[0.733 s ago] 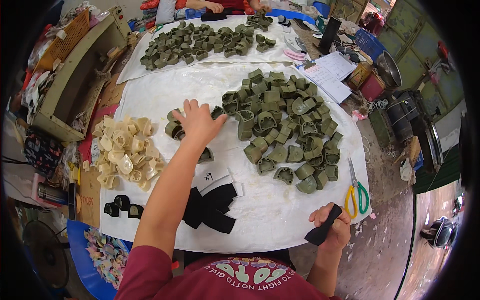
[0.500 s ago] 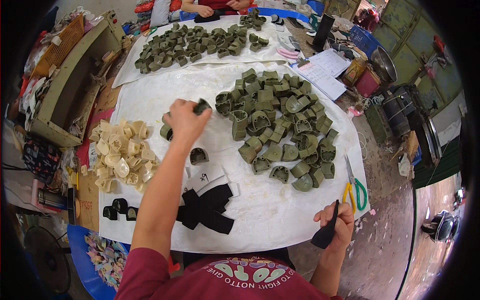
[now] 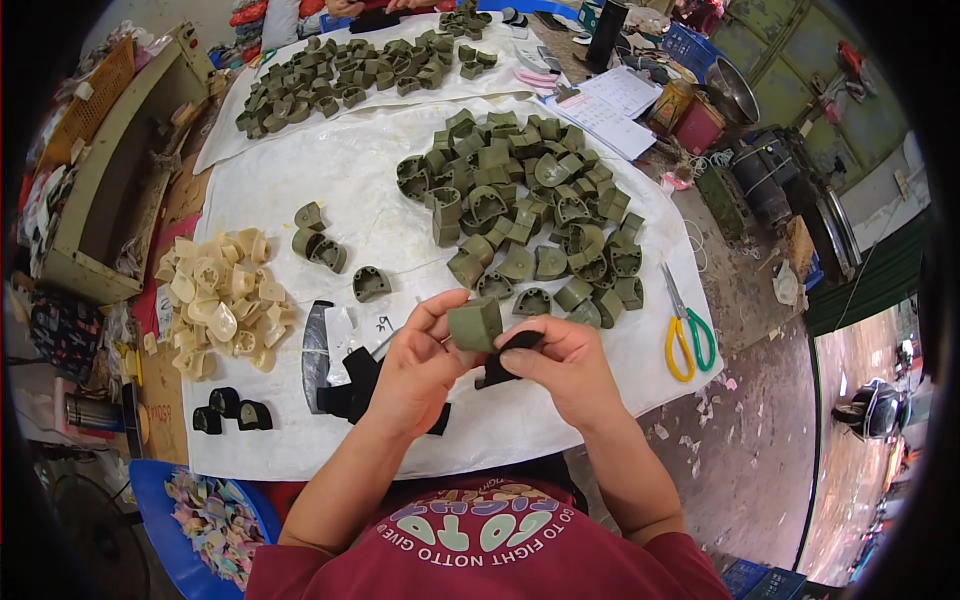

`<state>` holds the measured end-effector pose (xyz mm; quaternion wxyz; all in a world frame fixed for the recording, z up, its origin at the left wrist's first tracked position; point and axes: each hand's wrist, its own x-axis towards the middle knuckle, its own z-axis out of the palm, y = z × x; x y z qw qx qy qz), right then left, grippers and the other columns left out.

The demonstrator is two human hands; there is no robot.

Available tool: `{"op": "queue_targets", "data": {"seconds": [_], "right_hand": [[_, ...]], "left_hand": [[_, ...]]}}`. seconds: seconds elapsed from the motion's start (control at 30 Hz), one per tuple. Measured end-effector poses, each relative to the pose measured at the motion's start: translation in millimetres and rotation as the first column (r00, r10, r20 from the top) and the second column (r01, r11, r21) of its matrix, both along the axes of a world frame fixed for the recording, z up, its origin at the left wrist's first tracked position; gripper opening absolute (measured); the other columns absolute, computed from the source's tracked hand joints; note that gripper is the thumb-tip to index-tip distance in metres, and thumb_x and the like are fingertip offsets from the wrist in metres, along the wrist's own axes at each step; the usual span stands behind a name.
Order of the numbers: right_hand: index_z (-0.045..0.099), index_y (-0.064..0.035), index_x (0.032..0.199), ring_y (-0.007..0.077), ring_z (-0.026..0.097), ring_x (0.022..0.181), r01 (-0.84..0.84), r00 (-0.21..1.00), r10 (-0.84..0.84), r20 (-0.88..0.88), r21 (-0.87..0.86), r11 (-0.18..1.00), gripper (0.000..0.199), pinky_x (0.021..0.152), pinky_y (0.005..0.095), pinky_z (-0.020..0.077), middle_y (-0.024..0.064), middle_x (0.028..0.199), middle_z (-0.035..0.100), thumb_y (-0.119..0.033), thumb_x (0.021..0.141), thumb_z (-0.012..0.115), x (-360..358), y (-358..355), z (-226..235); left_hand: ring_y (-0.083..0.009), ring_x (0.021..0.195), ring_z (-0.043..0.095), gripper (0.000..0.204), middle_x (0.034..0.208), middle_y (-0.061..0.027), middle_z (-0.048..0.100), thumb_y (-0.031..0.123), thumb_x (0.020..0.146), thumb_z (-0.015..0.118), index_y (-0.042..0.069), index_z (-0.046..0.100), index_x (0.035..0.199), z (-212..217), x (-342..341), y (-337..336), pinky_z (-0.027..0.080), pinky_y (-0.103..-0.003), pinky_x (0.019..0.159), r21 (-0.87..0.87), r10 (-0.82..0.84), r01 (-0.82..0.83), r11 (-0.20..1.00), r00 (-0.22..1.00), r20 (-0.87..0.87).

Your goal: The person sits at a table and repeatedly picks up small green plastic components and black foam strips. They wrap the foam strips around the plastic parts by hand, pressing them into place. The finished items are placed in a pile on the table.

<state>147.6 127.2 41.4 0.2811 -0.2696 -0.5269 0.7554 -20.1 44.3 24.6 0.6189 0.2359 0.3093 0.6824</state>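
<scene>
Head view. Table, sheeted in white [image 3: 590, 380]: large green pile [image 3: 540, 200] at centre right; second green pile [image 3: 350, 75] on the far side; cream pile [image 3: 225, 300] at left. Four loose green pieces [image 3: 371, 284] are set between the cream and large green piles. Three black caps [image 3: 255, 415] are placed near the left front corner. Scissors [image 3: 684, 312] are laid at the right edge, papers [image 3: 610, 110] at the far right. Black cloths [image 3: 362, 375] are partly covered by the left hand [image 3: 410, 375].

Hands: a green block [image 3: 475, 325] is held above the near part of the table, the left fingers closed around it. A black strip [image 3: 515, 355] is pinched between thumb and forefinger of the right hand [image 3: 570, 375], just beside the block; whether the two touch cannot be told.

Changes: half a second earlier, the left hand was over the loose pieces and the right was near the scissors; the hands are now brought together. A dark curved strip [image 3: 316, 355], formerly hidden by the left forearm, is exposed.

Containers: blue basin [image 3: 145, 490], filled with coloured scraps [image 3: 210, 515]; blue crate [image 3: 690, 48], contents not made out; metal bowl [image 3: 735, 90], tilted.
</scene>
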Motion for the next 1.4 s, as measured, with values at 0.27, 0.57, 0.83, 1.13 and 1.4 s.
{"op": "queue_targets", "data": {"seconds": [0.27,0.57,0.83,1.13,1.4], "right_hand": [[0.067,-0.0011,0.095,0.0134,0.061,0.084,-0.099,0.97,-0.077,0.229,0.668,0.737,0.017,0.075,0.027,0.0469,0.006,0.093,0.065,0.005,0.079,0.066,-14.2,-28.1,-1.8],[0.067,-0.0026,0.108,0.0083,0.059,0.084,-0.028,0.992,0.002,0.125,0.202,0.979,0.025,0.074,0.024,0.0476,0.003,0.092,0.066,0.002,0.084,0.061,5.6,-2.4,25.8],[0.065,-0.0031,0.113,0.0078,0.057,0.08,-0.128,0.977,0.009,0.211,0.555,0.822,0.028,0.076,0.0232,0.0452,0.0005,0.085,0.064,-0.003,0.084,0.065,-7.2,3.6,38.0],[0.055,-0.0035,0.126,0.0074,0.057,0.079,-0.128,0.977,0.018,0.214,0.512,0.85,0.043,0.079,0.0244,0.0438,0.0004,0.081,0.063,-0.006,0.084,0.066,-20.1,-4.8,35.5],[0.055,-0.0005,0.123,0.0081,0.058,0.082,-0.121,0.987,0.064,0.15,0.415,0.901,0.038,0.079,0.0229,0.0438,0.002,0.084,0.064,-0.007,0.087,0.065,-19.3,-2.5,34.5]], "left_hand": [[-0.0294,0.121,0.052,0.061,0.135,-0.0171,0.05,0.014,0.085,0.063,0.007,0.039,0.141,-6.1,-3.2,-22.6,0.041,-0.039,0.102,-0.055,-0.02,0.023,0.998,0.999,0.041],[-0.0344,0.114,0.058,0.058,0.128,-0.0197,0.056,0.016,0.082,0.069,0.003,0.046,0.134,-4.4,-24.7,-25.2,0.045,-0.042,0.1,-0.052,0.084,-0.085,0.995,0.996,-0.029],[-0.0193,0.108,0.057,0.057,0.124,-0.017,0.057,0.028,0.096,0.053,-0.004,0.035,0.14,7.6,-12.4,-27.8,0.044,-0.034,0.093,-0.054,0.128,-0.132,0.99,0.988,-0.081],[-0.016,0.107,0.053,0.063,0.117,-0.0133,0.058,0.041,0.103,0.033,-0.006,0.024,0.145,16.1,1.9,-28.7,0.04,-0.033,0.094,-0.065,0.146,-0.166,0.984,0.96,-0.239],[-0.0155,0.108,0.052,0.063,0.119,-0.0133,0.058,0.04,0.103,0.032,-0.007,0.024,0.144,19.9,7.3,-27.7,0.039,-0.032,0.094,-0.072,0.143,-0.165,0.984,0.959,-0.245]]}}
